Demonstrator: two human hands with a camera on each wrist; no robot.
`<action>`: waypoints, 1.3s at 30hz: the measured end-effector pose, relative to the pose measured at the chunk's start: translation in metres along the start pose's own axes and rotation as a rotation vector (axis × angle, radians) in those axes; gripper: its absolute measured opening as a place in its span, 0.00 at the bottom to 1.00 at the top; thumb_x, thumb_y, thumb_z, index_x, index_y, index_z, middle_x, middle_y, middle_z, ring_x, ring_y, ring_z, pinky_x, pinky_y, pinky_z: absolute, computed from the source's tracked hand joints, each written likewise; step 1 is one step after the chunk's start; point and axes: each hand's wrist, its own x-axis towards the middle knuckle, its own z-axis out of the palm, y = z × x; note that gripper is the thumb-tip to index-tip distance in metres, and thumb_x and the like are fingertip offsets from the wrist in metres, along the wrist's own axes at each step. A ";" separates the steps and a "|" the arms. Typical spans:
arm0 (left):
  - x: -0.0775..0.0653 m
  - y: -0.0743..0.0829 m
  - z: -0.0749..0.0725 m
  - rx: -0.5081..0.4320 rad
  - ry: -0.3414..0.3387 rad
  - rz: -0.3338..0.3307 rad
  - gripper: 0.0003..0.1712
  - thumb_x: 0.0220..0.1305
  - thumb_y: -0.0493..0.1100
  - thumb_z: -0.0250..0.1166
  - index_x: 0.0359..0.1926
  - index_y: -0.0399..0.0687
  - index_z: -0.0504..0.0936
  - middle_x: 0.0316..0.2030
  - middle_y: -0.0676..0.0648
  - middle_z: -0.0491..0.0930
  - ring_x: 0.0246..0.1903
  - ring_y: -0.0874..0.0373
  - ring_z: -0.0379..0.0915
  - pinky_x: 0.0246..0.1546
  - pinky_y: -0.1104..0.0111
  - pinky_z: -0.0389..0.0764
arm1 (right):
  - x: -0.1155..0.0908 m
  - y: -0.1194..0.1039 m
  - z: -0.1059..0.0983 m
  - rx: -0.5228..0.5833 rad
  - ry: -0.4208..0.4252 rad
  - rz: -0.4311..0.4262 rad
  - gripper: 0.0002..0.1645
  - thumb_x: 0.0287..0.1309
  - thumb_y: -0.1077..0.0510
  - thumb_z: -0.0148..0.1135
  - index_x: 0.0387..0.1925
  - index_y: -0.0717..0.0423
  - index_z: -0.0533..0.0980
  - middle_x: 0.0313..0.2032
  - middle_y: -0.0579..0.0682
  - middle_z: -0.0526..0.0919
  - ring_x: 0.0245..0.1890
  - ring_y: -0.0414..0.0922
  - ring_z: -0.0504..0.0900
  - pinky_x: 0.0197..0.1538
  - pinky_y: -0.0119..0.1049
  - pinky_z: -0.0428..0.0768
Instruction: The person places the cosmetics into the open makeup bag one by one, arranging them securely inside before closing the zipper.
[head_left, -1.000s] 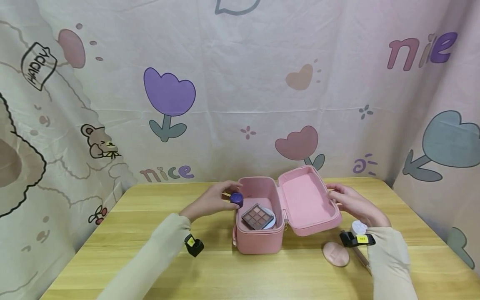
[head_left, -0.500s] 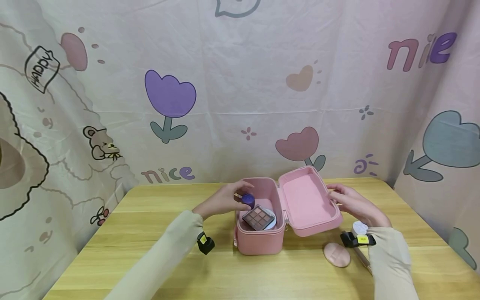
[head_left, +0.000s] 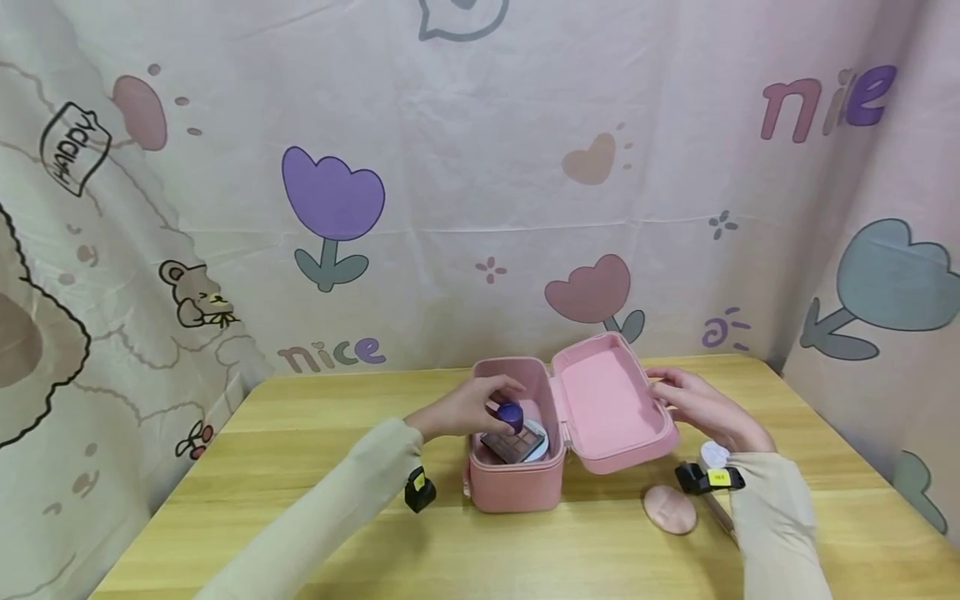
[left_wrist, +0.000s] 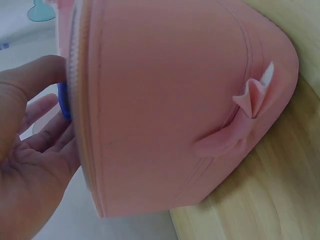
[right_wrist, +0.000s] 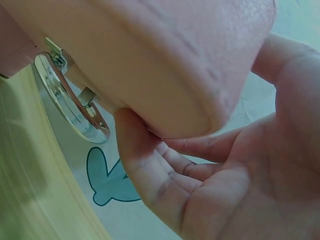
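At the mouth of the open pink case [head_left: 517, 490] on the bench [head_left: 465, 558], my left hand [head_left: 467, 408] pinches a small purple jar [head_left: 511, 417] (near the palette [head_left: 512, 448] inside), while my right hand [head_left: 705, 407] grips the lid [head_left: 609, 396].

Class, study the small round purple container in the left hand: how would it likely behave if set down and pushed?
The small round purple container would probably roll if tipped onto its side, since its outline looks circular. Its surface looks smooth, so it may slide easily. It is likely light, being small enough for the left hand alone to hold.
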 end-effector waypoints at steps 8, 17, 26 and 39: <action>0.008 0.002 0.005 0.050 -0.029 -0.002 0.31 0.50 0.32 0.73 0.56 0.33 0.74 0.47 0.39 0.80 0.48 0.50 0.77 0.48 0.67 0.77 | 0.001 0.000 0.003 0.008 0.005 -0.001 0.35 0.68 0.58 0.47 0.66 0.79 0.51 0.57 0.72 0.67 0.49 0.52 0.74 0.50 0.42 0.77; 0.020 0.005 0.010 0.161 -0.061 0.047 0.30 0.47 0.33 0.74 0.53 0.34 0.76 0.43 0.43 0.82 0.44 0.53 0.78 0.47 0.62 0.78 | 0.001 0.000 0.003 0.031 0.006 -0.014 0.35 0.69 0.59 0.46 0.65 0.80 0.50 0.55 0.71 0.68 0.46 0.47 0.75 0.45 0.37 0.78; 0.023 0.002 0.008 0.098 -0.086 0.011 0.29 0.55 0.36 0.70 0.58 0.33 0.73 0.48 0.40 0.80 0.49 0.50 0.77 0.49 0.67 0.77 | 0.003 0.001 0.004 0.046 0.002 -0.033 0.35 0.70 0.58 0.46 0.66 0.80 0.50 0.55 0.71 0.68 0.45 0.45 0.75 0.45 0.37 0.78; 0.021 0.002 0.004 0.141 -0.045 0.018 0.24 0.66 0.45 0.60 0.58 0.34 0.75 0.54 0.38 0.78 0.53 0.44 0.74 0.55 0.54 0.73 | 0.001 -0.001 0.000 -0.008 0.020 -0.006 0.35 0.69 0.56 0.47 0.66 0.78 0.53 0.55 0.69 0.70 0.48 0.51 0.75 0.49 0.42 0.78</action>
